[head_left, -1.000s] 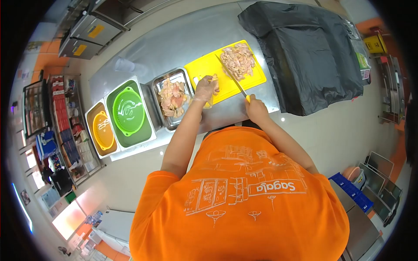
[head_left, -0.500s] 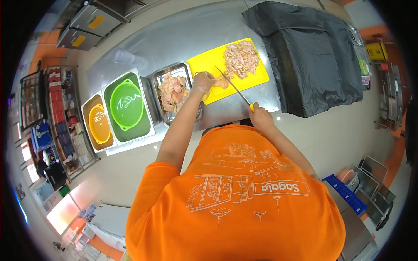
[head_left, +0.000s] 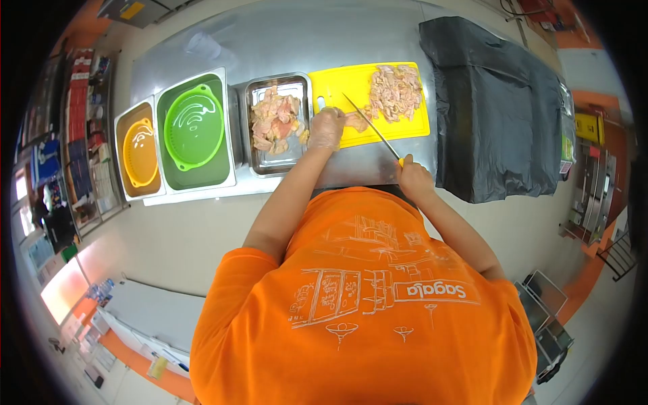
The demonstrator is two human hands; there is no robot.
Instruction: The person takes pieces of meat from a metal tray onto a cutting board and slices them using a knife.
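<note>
My left hand (head_left: 327,128), in a clear plastic glove, is closed on the end of a strip of raw meat, seemingly chicken (head_left: 355,121), at the near edge of the yellow cutting board (head_left: 341,84). My right hand (head_left: 415,178) grips the yellow handle of a long knife (head_left: 381,135). Its blade slants up and left across the strip. Right of the blade, a heap of cut meat pieces (head_left: 395,93) covers the far right of the board. Larger raw pieces (head_left: 275,118) lie in a metal tray (head_left: 287,162) left of my left hand.
Left of the tray stand two deep metal pans, holding a green basket (head_left: 194,128) and an orange basket (head_left: 140,152) in liquid. A clear container (head_left: 204,46) is behind them on the steel table (head_left: 283,34). Black plastic sheeting (head_left: 493,115) covers something at the right.
The camera view has turned, so the table appears shifted and more level. Both hands keep their hold on the meat and knife, and the blade remains over the strip.
</note>
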